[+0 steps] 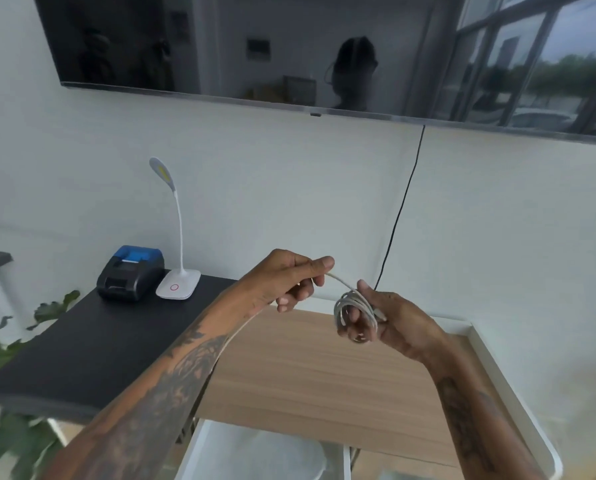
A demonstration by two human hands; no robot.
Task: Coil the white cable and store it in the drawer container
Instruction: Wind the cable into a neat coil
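The white cable [353, 308] is wound in several loops around the fingers of my right hand [390, 320], held above the wooden surface. A short free stretch of it runs up and left to my left hand [289, 278], which pinches the end between thumb and fingers. Below, at the bottom edge, a white drawer container [199, 448] stands pulled open, with a pale rounded object inside it.
A wooden top with a raised white rim [497, 375] lies under my hands. To the left is a black table [92, 344] holding a black-and-blue printer [130, 273] and a white desk lamp [179, 282]. A dark screen [289, 50] hangs on the wall; a black cord [402, 206] drops from it. Plant leaves [9, 344] show at far left.
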